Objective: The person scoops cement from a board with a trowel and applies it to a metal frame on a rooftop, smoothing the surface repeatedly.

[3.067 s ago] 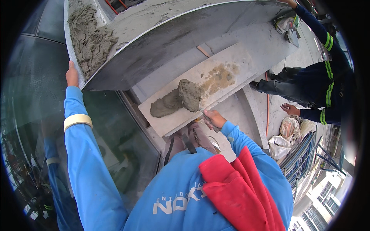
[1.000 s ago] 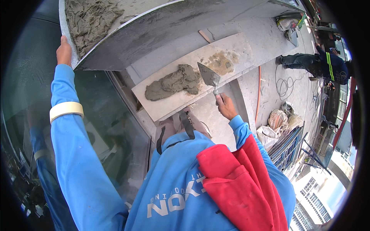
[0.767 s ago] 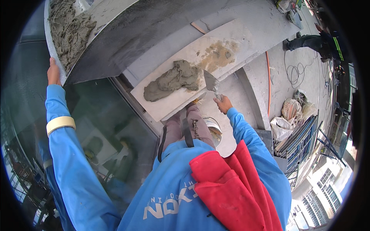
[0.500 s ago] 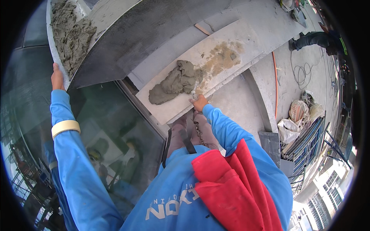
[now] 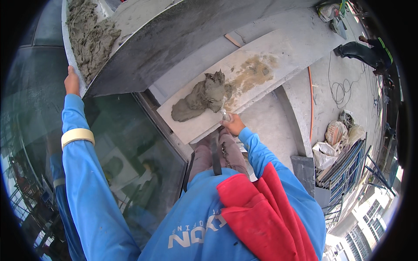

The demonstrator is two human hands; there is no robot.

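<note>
Here, mortar (image 5: 202,96) lies just beyond the right grip (image 5: 234,125) holding the trowel (image 5: 225,115).

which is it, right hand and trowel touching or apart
Touching. The head view shows the right hand closed around the handle of the trowel.

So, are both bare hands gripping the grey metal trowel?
No, only the right hand does; the left hand touches a grey panel's pale rim.
</note>
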